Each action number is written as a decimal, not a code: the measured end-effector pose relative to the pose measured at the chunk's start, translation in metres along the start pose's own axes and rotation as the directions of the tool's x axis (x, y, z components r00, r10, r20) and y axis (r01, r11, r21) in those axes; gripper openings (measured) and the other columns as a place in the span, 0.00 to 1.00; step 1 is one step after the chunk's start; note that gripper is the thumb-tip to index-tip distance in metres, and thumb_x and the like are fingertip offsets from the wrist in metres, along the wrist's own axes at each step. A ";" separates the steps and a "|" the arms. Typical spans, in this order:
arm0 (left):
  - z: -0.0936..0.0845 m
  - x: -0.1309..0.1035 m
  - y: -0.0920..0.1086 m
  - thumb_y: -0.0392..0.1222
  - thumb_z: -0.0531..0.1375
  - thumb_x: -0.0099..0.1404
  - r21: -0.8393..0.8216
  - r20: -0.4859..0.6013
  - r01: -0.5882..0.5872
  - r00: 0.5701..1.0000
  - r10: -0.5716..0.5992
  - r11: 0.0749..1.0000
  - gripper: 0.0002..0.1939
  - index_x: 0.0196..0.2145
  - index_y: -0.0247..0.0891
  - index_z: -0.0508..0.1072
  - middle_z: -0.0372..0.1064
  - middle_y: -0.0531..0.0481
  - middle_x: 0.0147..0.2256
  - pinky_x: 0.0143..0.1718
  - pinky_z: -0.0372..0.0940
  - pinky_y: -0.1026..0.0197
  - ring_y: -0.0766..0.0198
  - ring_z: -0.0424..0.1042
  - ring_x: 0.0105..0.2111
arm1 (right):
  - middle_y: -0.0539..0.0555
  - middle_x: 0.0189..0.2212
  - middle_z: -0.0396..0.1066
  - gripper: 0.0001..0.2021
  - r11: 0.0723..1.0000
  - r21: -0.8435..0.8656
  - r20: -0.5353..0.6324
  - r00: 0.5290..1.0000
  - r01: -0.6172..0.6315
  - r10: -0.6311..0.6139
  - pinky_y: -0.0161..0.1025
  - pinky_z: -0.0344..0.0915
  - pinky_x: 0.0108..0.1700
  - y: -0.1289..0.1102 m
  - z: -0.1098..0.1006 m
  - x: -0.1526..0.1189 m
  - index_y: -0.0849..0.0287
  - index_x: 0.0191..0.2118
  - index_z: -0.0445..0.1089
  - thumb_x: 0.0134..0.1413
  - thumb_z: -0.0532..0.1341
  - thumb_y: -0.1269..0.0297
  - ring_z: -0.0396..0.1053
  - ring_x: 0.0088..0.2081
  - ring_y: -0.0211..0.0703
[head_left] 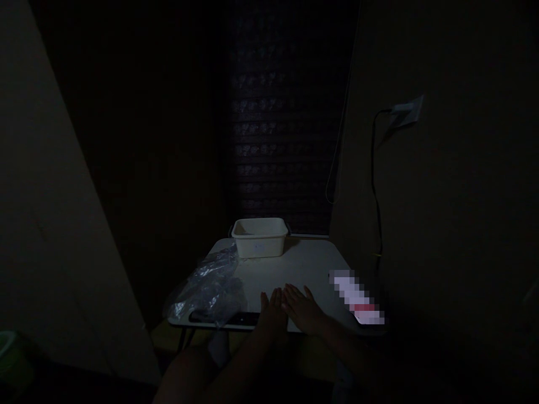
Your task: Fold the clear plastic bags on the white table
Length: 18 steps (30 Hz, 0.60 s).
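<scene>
My left hand (pixel 273 307) lies near the front edge of a small white table (pixel 303 264), fingers stretched forward and thumb apart. Beside it, my right hand (pixel 302 307) rests palm down with its fingers spread, the fingertips of both hands close together. Neither hand holds anything that I can see. To the left of my hands a crumpled clear plastic bag (pixel 210 286) sprawls over the table. Behind them stands a white rectangular tub (pixel 261 246) with a small label on its front. The room is very dark.
A lit phone (pixel 353 294), its screen blurred out, lies at the table's right edge. A black cable (pixel 373 163) hangs from a wall socket (pixel 407 112). Blinds (pixel 273 129) cover the back. A green bin (pixel 14 359) stands at the lower left.
</scene>
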<state>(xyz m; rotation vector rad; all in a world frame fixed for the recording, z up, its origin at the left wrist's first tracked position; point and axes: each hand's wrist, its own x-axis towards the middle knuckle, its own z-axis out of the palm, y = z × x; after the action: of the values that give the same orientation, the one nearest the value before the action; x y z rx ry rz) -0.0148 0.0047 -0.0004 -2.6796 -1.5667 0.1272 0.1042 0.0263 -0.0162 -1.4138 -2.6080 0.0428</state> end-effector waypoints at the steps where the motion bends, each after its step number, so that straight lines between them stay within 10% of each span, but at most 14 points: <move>1: 0.001 0.001 0.000 0.47 0.46 0.50 0.002 -0.006 -0.001 1.000 0.001 1.000 0.31 0.50 0.29 0.43 0.34 0.37 0.51 0.43 0.34 0.40 0.50 0.33 0.50 | 0.56 0.51 0.42 0.25 1.000 0.000 -0.001 1.000 0.002 -0.002 0.50 0.30 0.48 0.000 -0.001 0.000 0.61 0.51 0.43 0.49 0.31 0.57 0.36 0.52 0.41; 18: 0.010 -0.018 0.002 0.35 0.41 0.57 0.089 -0.171 0.005 0.985 0.010 0.996 0.17 0.44 0.32 0.57 0.54 0.41 0.45 0.44 0.43 0.48 0.55 0.52 0.45 | 0.54 0.50 0.46 0.22 0.993 -0.095 -0.161 0.985 -0.071 0.055 0.48 0.33 0.48 0.013 -0.017 0.002 0.55 0.49 0.48 0.50 0.34 0.56 0.40 0.51 0.41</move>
<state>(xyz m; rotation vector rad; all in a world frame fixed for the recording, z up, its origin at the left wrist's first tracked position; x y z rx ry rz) -0.0225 -0.0123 -0.0094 -2.5486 -1.4712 -0.0316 0.1169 0.0344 -0.0007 -1.4678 -2.4669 -0.1875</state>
